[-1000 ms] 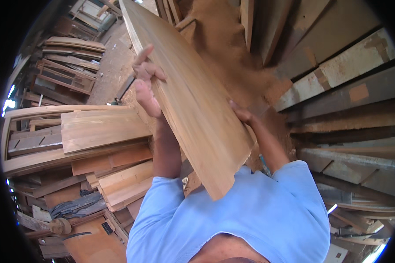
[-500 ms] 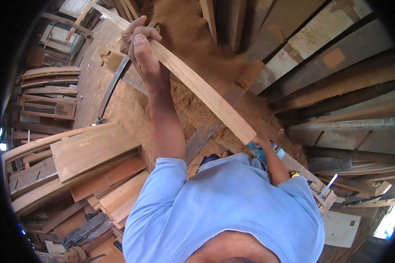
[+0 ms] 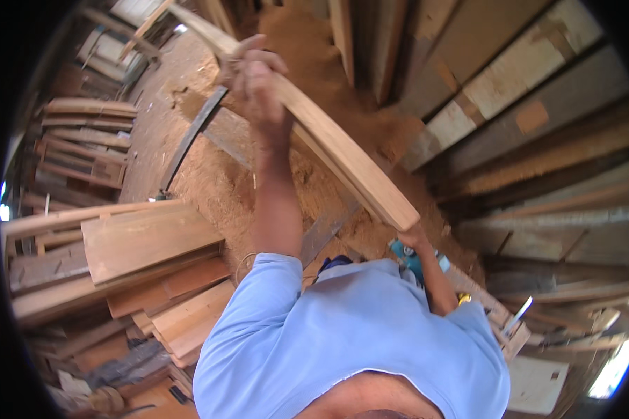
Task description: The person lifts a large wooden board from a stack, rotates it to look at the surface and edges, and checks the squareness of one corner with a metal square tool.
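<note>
A long, pale wooden beam (image 3: pixel 349 153) slants across the view, from the far left to a near end at my right side. My left hand (image 3: pixel 258 80) is wrapped over its upper part, fingers closed and slightly blurred. At the near end, my right hand (image 3: pixel 416 237) grips the beam from below; most of its fingers are hidden behind the wood. Just below and left of that hand is a teal power tool (image 3: pixel 405 258), partly covered by my arm and shirt.
Sawdust (image 3: pixel 279 188) covers the ground ahead. Tall boards (image 3: pixel 510 91) lean along the right. Stacked planks (image 3: pixel 147 237) lie at the left, with more boards (image 3: pixel 87 133) farther back. A curved dark strip (image 3: pixel 192 140) lies left of my left arm.
The beam has rolled, so a second long side shows along its lower left. Its near end and my left hand sit slightly lower and farther right in view.
</note>
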Demonstrator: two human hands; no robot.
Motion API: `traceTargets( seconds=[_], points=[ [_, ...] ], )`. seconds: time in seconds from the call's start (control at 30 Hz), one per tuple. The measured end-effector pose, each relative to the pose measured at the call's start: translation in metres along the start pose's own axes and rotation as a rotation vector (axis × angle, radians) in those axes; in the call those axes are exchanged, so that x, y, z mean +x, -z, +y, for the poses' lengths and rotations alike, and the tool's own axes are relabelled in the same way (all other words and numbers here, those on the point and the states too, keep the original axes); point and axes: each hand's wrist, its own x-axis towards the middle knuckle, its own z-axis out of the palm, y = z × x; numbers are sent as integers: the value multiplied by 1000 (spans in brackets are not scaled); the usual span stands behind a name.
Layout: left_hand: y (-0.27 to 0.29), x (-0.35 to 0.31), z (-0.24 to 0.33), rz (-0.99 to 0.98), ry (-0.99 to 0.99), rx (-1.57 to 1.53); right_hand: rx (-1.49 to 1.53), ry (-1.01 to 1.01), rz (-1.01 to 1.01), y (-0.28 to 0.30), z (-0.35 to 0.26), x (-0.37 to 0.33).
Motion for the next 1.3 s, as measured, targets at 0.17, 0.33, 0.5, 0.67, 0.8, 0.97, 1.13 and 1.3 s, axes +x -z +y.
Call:
traceTargets(
  seconds=[0.17, 0.33, 0.5, 0.67, 0.8, 0.97, 1.13, 1.3],
  points=[
    [-4, -1, 9, 67, -20, 159, 524, 134, 134, 98, -80, -26],
    [-10, 4, 9, 22, -23, 193, 814, 504, 261, 191, -173, -56],
    [-32, 7, 15, 126, -18, 220, 824, 980, 386, 232, -254, -87],
    [-57, 2, 7, 192, -13, 131, 768, 777, 591, 231, -283, -85],
    [-65, -48, -34, 206, 89, 33, 856, 721, 535, 236, -280, -87],
    [-60, -159, -126, 104, 484, 283, 877, 714, 546, 241, -276, -85],
    [-22, -301, -166, -19, 1443, -167, 875, 713, 562, 239, -274, -85],
    [-51, -334, -146, 220, 1813, -246, 880, 714, 578, 232, -273, -88]
  ],
)
